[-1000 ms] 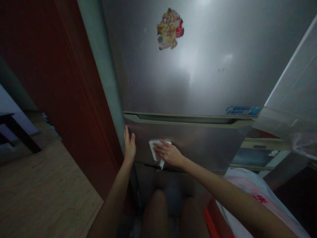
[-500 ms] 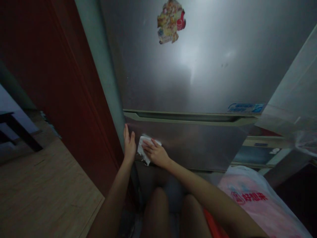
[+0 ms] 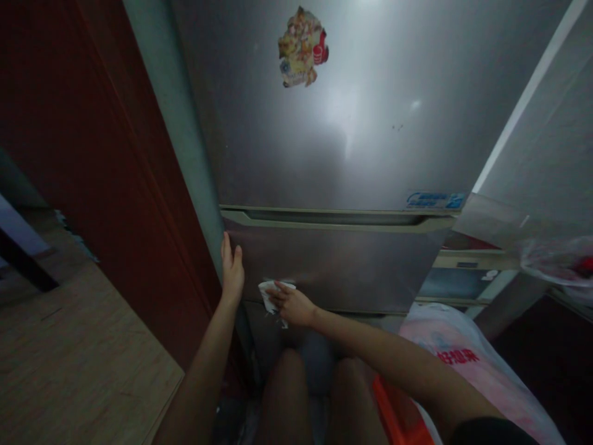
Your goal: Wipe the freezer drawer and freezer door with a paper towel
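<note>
My right hand [image 3: 295, 305] presses a folded white paper tissue [image 3: 269, 292] against the lower fridge door [image 3: 352, 266], close to its bottom left part. The tissue's lower edge looks ragged, and part of it is hidden under the fingers. My left hand [image 3: 233, 271] rests on the left edge of the same door, fingers stretched upward and holding nothing. Above both hands runs the door's recessed handle [image 3: 333, 219]. The upper fridge door [image 3: 370, 123] bears a torn, colourful sticker [image 3: 302, 48].
A dark red wooden door [image 3: 106, 185] stands close on the left, with a pale wall strip beside the fridge. At lower right sit a white and pink plastic bag [image 3: 472, 371] and an orange-red object [image 3: 401, 411]. My knees are just below the hands.
My right hand has slid the tissue down the lower fridge door. My left hand keeps its place on the door edge. The view has shifted slightly to the right.
</note>
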Demonstrator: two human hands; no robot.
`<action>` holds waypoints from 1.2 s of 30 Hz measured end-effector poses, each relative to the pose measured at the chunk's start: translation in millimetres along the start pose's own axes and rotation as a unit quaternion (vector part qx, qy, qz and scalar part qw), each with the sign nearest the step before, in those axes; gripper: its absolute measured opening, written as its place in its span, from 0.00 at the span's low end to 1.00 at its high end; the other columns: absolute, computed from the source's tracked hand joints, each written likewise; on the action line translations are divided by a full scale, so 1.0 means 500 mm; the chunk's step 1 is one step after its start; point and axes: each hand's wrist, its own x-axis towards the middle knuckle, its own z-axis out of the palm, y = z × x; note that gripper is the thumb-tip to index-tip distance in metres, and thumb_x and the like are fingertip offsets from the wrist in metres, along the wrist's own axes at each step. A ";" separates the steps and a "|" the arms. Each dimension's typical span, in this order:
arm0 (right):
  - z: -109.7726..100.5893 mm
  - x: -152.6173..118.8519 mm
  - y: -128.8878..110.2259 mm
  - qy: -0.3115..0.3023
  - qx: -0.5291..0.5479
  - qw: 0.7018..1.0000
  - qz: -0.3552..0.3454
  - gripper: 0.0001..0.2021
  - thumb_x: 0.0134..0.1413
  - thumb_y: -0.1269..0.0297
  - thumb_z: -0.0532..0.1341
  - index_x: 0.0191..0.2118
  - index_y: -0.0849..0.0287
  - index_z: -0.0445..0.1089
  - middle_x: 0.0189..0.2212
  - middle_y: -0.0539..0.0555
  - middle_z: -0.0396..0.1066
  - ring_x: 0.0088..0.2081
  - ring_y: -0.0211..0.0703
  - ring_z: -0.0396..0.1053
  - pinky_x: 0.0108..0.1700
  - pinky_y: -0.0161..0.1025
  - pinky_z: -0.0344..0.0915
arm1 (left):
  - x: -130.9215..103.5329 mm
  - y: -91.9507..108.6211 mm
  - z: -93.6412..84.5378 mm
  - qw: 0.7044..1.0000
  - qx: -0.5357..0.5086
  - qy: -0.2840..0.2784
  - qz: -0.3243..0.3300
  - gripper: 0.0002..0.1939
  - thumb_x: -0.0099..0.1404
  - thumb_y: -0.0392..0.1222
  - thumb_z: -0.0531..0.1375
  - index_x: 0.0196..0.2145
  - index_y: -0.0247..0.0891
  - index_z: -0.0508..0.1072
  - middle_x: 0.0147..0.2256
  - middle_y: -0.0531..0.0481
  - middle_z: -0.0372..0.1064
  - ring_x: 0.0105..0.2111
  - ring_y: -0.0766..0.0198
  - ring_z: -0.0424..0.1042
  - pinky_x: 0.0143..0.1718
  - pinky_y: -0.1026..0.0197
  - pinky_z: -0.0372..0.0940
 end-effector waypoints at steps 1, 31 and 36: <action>-0.001 -0.028 0.003 -0.001 -0.003 1.000 -0.003 0.09 0.58 0.68 0.60 0.39 0.64 0.77 0.52 0.56 0.70 0.65 0.53 0.51 0.69 0.55 0.42 | 0.000 0.000 0.000 1.000 0.000 0.000 0.001 0.31 0.68 0.54 0.51 0.66 0.45 0.52 0.68 0.48 0.43 0.68 0.62 0.42 0.67 0.54 0.37; -0.335 -0.142 0.155 0.184 -0.068 0.969 0.149 0.18 0.66 0.74 0.50 0.59 0.62 0.62 0.63 0.57 0.55 0.68 0.43 0.41 0.69 0.55 0.45 | -0.001 0.001 -0.002 1.000 0.020 0.003 0.004 0.31 0.68 0.53 0.52 0.66 0.48 0.51 0.68 0.50 0.43 0.68 0.61 0.41 0.67 0.54 0.36; -0.331 -0.141 0.167 0.201 -0.074 0.968 0.132 0.18 0.67 0.73 0.49 0.59 0.61 0.63 0.62 0.55 0.57 0.68 0.42 0.42 0.69 0.53 0.45 | -0.001 -0.004 0.000 1.000 0.021 0.007 0.008 0.32 0.68 0.53 0.53 0.66 0.48 0.51 0.69 0.50 0.43 0.68 0.62 0.42 0.67 0.55 0.36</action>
